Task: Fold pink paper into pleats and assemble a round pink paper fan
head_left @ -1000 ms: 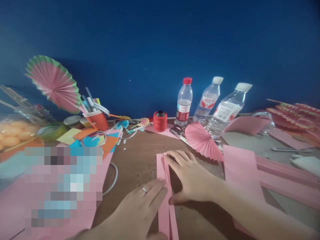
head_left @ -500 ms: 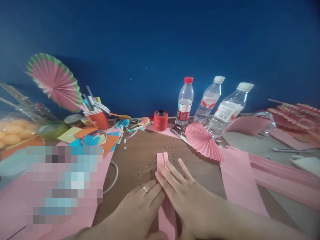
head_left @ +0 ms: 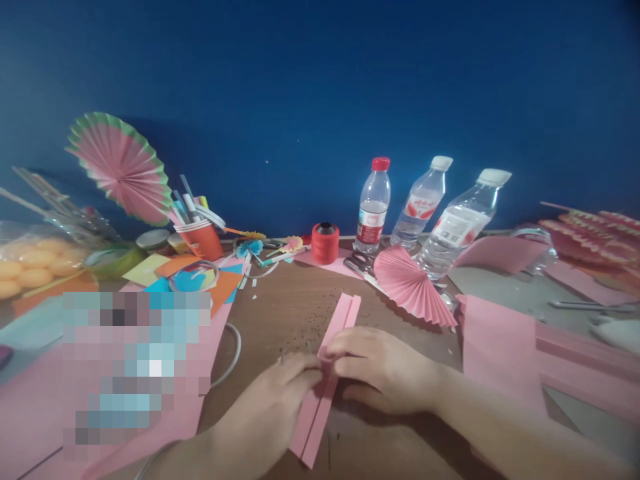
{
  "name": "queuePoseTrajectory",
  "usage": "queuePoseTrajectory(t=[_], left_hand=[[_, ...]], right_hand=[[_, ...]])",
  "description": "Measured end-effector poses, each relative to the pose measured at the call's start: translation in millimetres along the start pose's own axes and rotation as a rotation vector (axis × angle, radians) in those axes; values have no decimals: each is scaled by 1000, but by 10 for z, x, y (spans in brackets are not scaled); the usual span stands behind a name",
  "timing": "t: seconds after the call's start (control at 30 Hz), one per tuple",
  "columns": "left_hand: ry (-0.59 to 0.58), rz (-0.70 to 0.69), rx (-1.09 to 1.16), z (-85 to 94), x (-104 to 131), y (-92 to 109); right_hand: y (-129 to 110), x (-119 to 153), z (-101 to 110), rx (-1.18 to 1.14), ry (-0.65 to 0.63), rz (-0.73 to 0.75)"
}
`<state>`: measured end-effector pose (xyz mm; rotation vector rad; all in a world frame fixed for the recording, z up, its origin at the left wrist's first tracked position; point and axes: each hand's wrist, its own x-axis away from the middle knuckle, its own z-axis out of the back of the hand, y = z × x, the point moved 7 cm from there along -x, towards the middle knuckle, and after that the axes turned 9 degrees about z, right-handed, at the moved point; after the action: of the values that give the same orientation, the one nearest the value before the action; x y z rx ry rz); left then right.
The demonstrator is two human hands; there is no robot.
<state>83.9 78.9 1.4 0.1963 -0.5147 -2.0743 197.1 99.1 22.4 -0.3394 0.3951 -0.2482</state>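
A long folded strip of pink paper lies slanted on the brown table, its far end leaning to the right. A crease or layer edge runs along its length. My left hand holds the strip's left edge near the middle, fingers bent, a ring on one of them. Across from it, my right hand has its fingers curled over the strip from the right, fingertips close to those of the left hand. Where the thumbs are is hard to make out. Small dark specks are scattered beside the strip.
A pleated pink paper fan lies by black-handled scissors. Behind stand a red thread spool and several bottles, including a red-capped bottle. An orange cup of pens is at left; pink sheets lie at right.
The strip has turned, its far end swinging right. My right hand has gone from lying stretched along the strip to fingers curled over its right edge. My left hand has shifted slightly left.
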Motion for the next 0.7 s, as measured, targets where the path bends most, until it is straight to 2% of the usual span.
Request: queuePoseTrajectory(t=[0.1, 0.23, 0.4, 0.5, 0.6, 0.7], left_hand=[[57, 39, 10, 46, -33, -65], [115, -2, -65, 125, -65, -12], [100, 60, -26, 152, -49, -42], [104, 102, -20, 147, -22, -79], [92, 70, -61, 104, -19, -74], [80, 39, -89, 62, -41, -78]], right_hand=[[6, -7, -49, 33, -62, 40], [-29, -7, -70, 173, -77, 47], [-72, 27, -134, 299, -110, 66], [-13, 46, -131, 329, -104, -27], [83, 66, -105, 299, -110, -150], [127, 73, -80, 249, -105, -193]])
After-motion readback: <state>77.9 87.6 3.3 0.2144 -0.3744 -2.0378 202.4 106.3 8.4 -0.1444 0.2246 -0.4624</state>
